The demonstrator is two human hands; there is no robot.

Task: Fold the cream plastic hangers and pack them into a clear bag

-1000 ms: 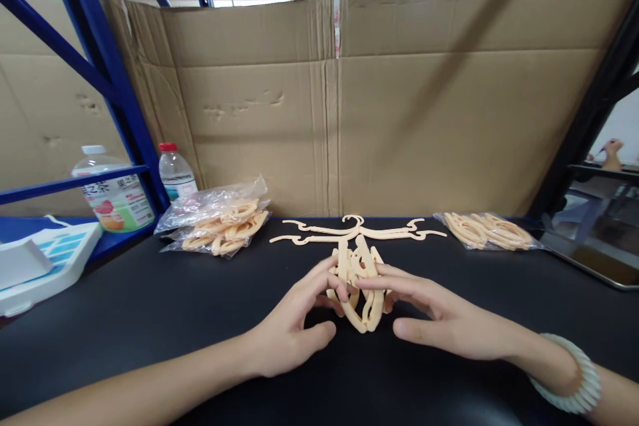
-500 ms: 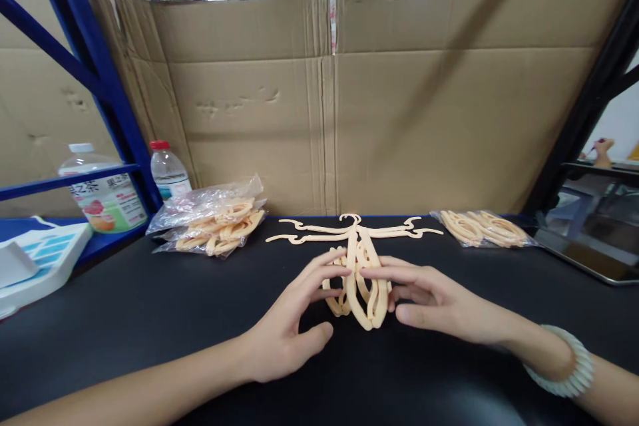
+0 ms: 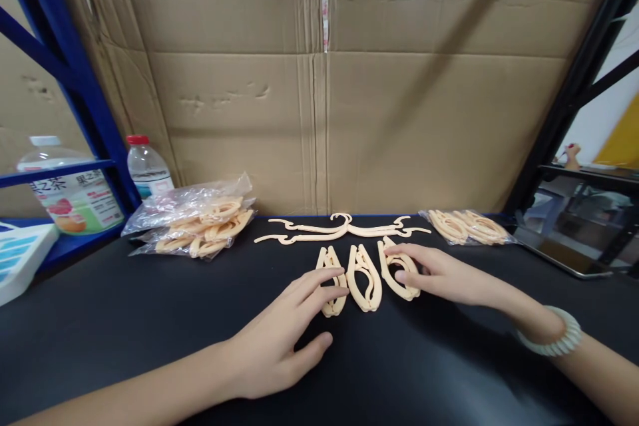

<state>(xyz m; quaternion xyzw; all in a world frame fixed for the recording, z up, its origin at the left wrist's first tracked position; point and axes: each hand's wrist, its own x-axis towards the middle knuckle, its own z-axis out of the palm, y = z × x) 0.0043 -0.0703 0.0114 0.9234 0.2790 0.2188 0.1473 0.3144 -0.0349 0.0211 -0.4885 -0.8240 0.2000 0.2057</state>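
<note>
Three cream folding hangers lie folded on the black tabletop. The left folded hanger [image 3: 337, 308] is partly covered by my left hand [image 3: 294, 329], whose fingers stretch over it with the thumb apart; contact is hard to judge. Between my hands rests the middle folded hanger [image 3: 373, 303], touched by neither. My right hand [image 3: 433, 273] has its thumb and fingers around the right folded hanger [image 3: 412, 293], which leans at an angle. Behind these, two unfolded hangers [image 3: 314, 237] are spread flat, one before the other, arms out to both sides.
Bagged cream hangers [image 3: 219, 229] are piled at the left, and another bag of them [image 3: 469, 226] lies at the right beside a dark tray-like object [image 3: 564, 259]. Two bottles [image 3: 150, 170] stand at the far left by a blue frame. A cardboard wall [image 3: 439, 113] closes off the back.
The folded hangers, bunched together between my hands before, now lie apart in a row. My right hand has moved right and up with one; my left stays near the left one.
</note>
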